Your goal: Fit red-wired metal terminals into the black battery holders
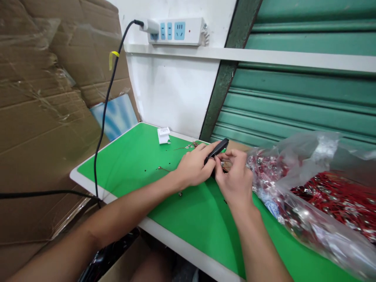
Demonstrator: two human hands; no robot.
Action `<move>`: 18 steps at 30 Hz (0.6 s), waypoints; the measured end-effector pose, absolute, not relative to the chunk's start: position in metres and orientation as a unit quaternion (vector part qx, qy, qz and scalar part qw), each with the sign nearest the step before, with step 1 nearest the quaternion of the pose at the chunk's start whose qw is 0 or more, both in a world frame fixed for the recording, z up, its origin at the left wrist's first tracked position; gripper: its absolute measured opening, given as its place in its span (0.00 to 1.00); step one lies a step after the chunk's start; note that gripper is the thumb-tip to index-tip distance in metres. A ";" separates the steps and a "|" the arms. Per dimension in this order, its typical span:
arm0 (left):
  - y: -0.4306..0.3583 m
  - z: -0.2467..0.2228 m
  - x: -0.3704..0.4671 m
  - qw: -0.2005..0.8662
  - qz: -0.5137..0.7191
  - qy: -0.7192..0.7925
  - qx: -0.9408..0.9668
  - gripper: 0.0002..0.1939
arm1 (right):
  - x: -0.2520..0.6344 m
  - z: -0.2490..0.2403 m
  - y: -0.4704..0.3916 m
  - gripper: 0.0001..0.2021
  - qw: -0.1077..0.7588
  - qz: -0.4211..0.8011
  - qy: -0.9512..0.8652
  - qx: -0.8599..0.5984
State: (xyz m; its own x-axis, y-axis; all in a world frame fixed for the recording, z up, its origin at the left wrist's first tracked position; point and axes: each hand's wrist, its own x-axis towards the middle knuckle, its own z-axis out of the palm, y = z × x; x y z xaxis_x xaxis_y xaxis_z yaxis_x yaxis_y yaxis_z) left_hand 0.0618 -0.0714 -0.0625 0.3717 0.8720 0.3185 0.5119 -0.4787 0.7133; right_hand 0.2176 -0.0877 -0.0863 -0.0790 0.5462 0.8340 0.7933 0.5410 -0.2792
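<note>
My left hand (195,166) is closed round a slim black handheld tool (219,149) that points up and to the right above the green tabletop. My right hand (235,172) sits close beside it, thumb and fingers pinched together at the tool's side. What those fingertips hold is too small to make out; a bit of brown cord and a shiny bead show near them. Behind my left hand lies a little heap of beaded cords (192,145). A brown cord with a bead (160,168) sticks out left of my left wrist, and a small metallic bead (180,194) lies below the forearm.
A clear plastic bag (311,196) of red cords and silvery pieces spreads over the right side. The green table (117,164) carries a small white box (163,135). A black cable (105,105) hangs from the power strip (179,31), past large cardboard (44,117).
</note>
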 end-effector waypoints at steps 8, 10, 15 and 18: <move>-0.053 -0.056 0.052 0.336 0.412 0.333 0.779 0.26 | 0.211 -0.069 -0.092 0.14 0.634 -0.003 -0.622 -0.459; -0.049 -0.056 0.051 0.393 0.406 0.321 0.760 0.24 | 0.213 -0.069 -0.089 0.18 0.665 0.049 -0.582 -0.466; -0.051 -0.059 0.054 0.445 0.380 0.291 0.757 0.23 | 0.216 -0.077 -0.082 0.34 0.621 0.186 -0.607 -0.459; -0.055 -0.058 0.055 0.443 0.363 0.306 0.760 0.22 | 0.214 -0.081 -0.084 0.35 0.590 0.213 -0.632 -0.455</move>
State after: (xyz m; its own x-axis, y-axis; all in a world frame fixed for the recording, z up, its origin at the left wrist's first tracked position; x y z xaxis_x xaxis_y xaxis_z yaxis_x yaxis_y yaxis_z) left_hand 0.0551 -0.0547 -0.0580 0.5496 0.7868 0.2807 0.1433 -0.4198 0.8962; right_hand 0.2138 -0.0836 -0.0805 0.1094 0.8267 0.5518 0.3237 0.4953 -0.8062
